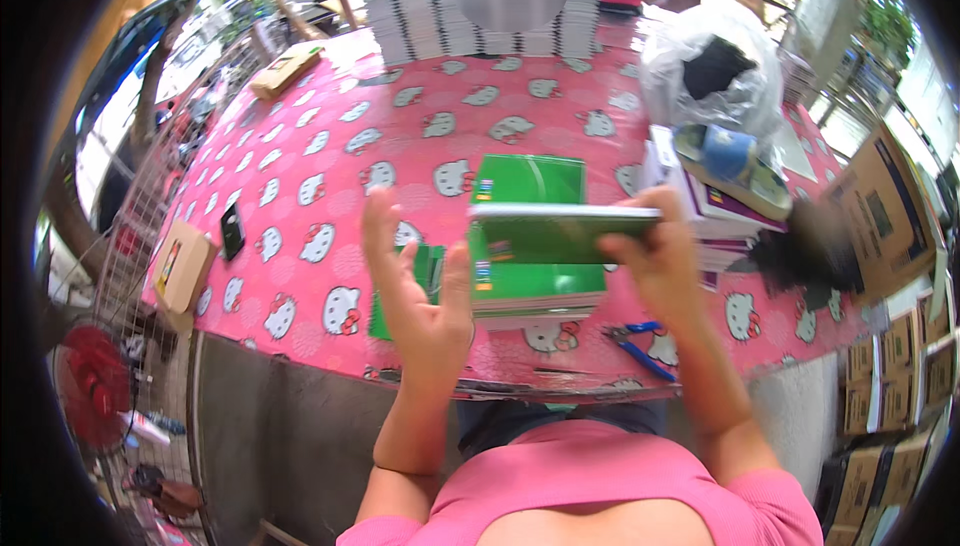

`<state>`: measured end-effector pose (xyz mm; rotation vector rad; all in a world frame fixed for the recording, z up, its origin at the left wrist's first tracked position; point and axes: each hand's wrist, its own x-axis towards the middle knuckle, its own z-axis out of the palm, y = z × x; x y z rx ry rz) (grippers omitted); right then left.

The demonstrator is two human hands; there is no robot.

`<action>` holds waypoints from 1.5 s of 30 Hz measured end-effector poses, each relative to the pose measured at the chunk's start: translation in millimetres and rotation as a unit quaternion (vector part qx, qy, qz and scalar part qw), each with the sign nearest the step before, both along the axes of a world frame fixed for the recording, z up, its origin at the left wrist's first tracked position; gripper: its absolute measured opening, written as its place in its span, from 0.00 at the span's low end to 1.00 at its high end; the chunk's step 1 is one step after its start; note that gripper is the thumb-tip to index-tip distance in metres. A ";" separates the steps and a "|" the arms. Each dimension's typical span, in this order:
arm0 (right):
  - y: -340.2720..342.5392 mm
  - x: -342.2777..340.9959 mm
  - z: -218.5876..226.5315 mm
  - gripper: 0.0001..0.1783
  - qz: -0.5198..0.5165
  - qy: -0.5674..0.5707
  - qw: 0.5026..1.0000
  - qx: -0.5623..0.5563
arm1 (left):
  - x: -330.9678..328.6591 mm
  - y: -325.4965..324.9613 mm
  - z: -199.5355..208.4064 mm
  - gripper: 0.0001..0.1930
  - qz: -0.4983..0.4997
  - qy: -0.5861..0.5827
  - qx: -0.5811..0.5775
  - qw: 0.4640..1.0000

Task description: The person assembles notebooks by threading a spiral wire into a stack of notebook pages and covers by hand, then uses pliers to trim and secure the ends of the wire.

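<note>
My right hand [665, 256] grips the right end of a green notebook [560, 236], tilted up with its pale page edge on the far side. Beneath it lies a stack of green notebooks [535, 286], partly covered. My left hand [420, 291] is raised left of the stack, holding nothing, its fingers spread. More green notebooks [380, 318] show behind that hand, mostly hidden. Close to the table's near edge, blue-handled pliers [645, 354] lie to the right of the stack.
The pink patterned tablecloth [300, 161] covers the table. Tall stacks of books [420, 21] stand at the far side. To the right are purple-edged books [725, 221] under a slipper [740, 171], a plastic bag [680, 56] and a cardboard box [880, 211]. A phone [232, 231] lies left.
</note>
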<state>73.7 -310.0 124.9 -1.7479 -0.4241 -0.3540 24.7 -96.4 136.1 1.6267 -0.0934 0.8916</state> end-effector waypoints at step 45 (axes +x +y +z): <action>-37.0 -25.5 58.1 0.10 -0.057 -0.132 0.973 -0.178 | 26.0 -50.4 23.9 0.10 -0.068 -0.038 0.250 0.965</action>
